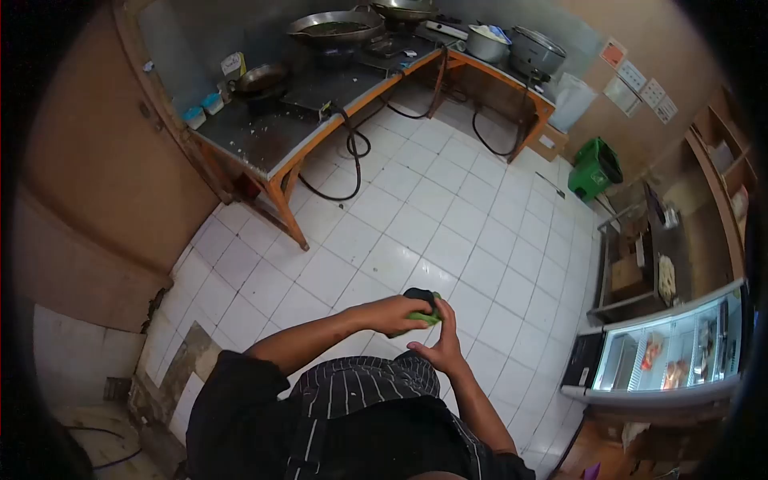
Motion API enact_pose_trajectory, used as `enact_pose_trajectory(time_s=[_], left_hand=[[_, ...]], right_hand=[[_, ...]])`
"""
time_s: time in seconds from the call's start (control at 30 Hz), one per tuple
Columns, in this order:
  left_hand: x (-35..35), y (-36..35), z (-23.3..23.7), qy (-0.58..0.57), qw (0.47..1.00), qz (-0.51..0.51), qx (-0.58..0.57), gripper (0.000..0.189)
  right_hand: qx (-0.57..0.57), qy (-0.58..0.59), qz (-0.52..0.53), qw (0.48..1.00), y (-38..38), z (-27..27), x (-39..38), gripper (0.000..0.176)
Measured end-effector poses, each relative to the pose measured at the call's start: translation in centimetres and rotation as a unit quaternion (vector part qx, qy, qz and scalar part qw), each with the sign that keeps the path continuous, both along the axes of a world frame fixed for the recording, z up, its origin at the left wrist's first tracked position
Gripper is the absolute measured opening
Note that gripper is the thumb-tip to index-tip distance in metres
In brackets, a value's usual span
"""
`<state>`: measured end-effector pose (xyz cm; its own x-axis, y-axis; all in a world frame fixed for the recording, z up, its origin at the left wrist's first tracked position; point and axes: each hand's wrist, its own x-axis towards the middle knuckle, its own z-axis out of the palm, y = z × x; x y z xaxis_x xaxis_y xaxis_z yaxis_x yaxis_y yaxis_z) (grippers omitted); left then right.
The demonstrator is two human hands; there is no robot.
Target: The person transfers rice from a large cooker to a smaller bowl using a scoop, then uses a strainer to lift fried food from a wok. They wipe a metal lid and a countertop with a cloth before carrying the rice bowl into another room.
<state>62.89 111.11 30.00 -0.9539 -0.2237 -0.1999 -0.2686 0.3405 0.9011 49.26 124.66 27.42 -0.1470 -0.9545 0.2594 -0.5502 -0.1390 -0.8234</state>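
"When taken largest first, start with the white tiled floor [448, 208], stretching far out ahead. Then up to the black-topped workbench [264, 152], orange-legged, ahead and left."

"And over on the right, a lit display fridge [582, 366]! Down below, a striped apron [352, 392]; farther off, a green bin [589, 176]; back up on the workbench, a broad wok [360, 37]."

"Now in close. Left hand [396, 314]: curled down over a green-and-black object [419, 297], gripping firmly. Right hand [446, 346]: thumb and fingers spread well apart, fingertips right at the object's right side."

"And the object, where exactly?"

"Between the hands, up above the white tiled floor, just out in front of the striped apron."

"Pointing which way?"

"Black part poking out past the left hand, away from the striped apron; green along the right and nearer side, peeking out below the fingers. Long axis: impossible to tell, too much tucked under that grip."

"And the look of it?"

"Small, compact, two-toned! Dark and rounded on the far side, bright leafy green on the near. Material: too small to make out."
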Motion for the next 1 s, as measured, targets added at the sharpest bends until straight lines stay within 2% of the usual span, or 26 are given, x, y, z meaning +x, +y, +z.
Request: enact_pose_trajectory(time_s=[0.07,0.13,0.17,0.23,0.27,0.3,0.33,0.37,0.4,0.43,0.47,0.53,0.57,0.67,0.77,0.83,0.87,0.9,0.93,0.97,1.0], left_hand=[[-4.2,-4.9,1.3,0.012,1.0,-0.015,-0.004,0.042],[-7.6,-9.8,0.5,0.071,0.996,0.047,-0.022,0.038],[-8.5,-12.2,-0.4,0.07,0.995,0.065,-0.016,0.038],[-8.3,-17.5,-2.9,0.137,0.94,0.285,0.128,0.032],[-7.4,-19.7,-5.2,0.144,0.915,0.363,0.1,0.031],[-5.5,-21.5,-7.6,0.149,0.885,0.436,0.064,0.03],[-2.8,-22.4,-9.5,0.098,0.871,0.481,0.024,0.031],[-0.3,-22.6,-9.4,0.042,0.84,0.541,0.032,0.028],[2.3,-22.7,-11.7,0.03,0.796,0.6,0.079,0.026],[4.7,-22.1,-13.0,0.021,0.752,0.653,0.084,0.024],[6.5,-21.5,-14.6,0.036,0.688,0.716,0.111,0.023],[8.3,-21.0,-14.6,-0.044,0.593,0.797,0.103,0.027],[8.9,-20.9,-15.4,-0.063,0.538,0.834,0.104,0.028],[9.3,-22.9,-21.1,-0.056,0.44,0.881,0.168,0.024],[5.4,-28.7,-21.9,-0.025,0.524,0.83,0.191,0.024],[2.9,-32.9,-20.1,-0.061,0.581,0.786,0.2,0.028],[1.7,-34.5,-19.2,-0.078,0.591,0.779,0.194,0.029],[0.8,-35.8,-18.1,-0.096,0.601,0.771,0.187,0.03],[0.3,-36.1,-17.6,-0.103,0.592,0.777,0.19,0.03],[-0.3,-35.6,-17.4,-0.098,0.539,0.813,0.196,0.03],[-1.3,-35.1,-17.1,-0.091,0.484,0.846,0.202,0.03]], right_hand=[[-0.029,0.002,-0.006,1.0,-5.3,-0.7,-2.9,0.086],[-0.067,-0.088,-0.096,0.989,-11.2,-3.3,-6.1,0.063],[-0.059,-0.088,-0.08,0.991,-14.0,-4.6,-7.8,0.063],[0.068,-0.261,-0.064,0.961,-20.9,-6.9,-11.5,0.032],[0.063,-0.279,-0.063,0.956,-24.9,-8.9,-13.1,0.022],[0.067,-0.245,-0.058,0.965,-28.3,-9.7,-14.6,0.02],[0.096,-0.272,-0.055,0.956,-31.7,-10.1,-15.7,0.019],[0.126,-0.296,-0.053,0.945,-35.3,-10.5,-16.8,0.019],[0.128,-0.288,-0.045,0.948,-39.3,-10.9,-17.9,0.018],[0.14,-0.18,-0.041,0.973,-43.4,-10.5,-19.0,0.017],[0.133,-0.186,-0.034,0.973,-47.5,-10.1,-19.4,0.018],[0.111,-0.166,-0.019,0.98,-56.8,-10.3,-20.0,0.019],[0.098,-0.14,-0.012,0.985,-61.5,-10.9,-20.3,0.019],[0.095,-0.135,0.002,0.986,-75.4,-9.9,-19.2,0.022],[0.072,-0.089,-0.036,0.993,-87.3,-8.9,-17.8,0.031],[0.028,-0.093,-0.068,0.993,-95.5,-10.3,-17.0,0.044],[0.036,-0.093,-0.057,0.993,-99.2,-11.0,-16.7,0.044],[-0.029,-0.037,-0.061,0.997,-102.6,-11.7,-16.3,0.048],[-0.093,0.017,-0.065,0.993,-105.2,-12.8,-15.7,0.052],[-0.085,0.013,-0.056,0.995,-107.0,-13.6,-15.0,0.052],[-0.028,0.096,-0.061,0.993,-108.5,-14.2,-14.2,0.054]])
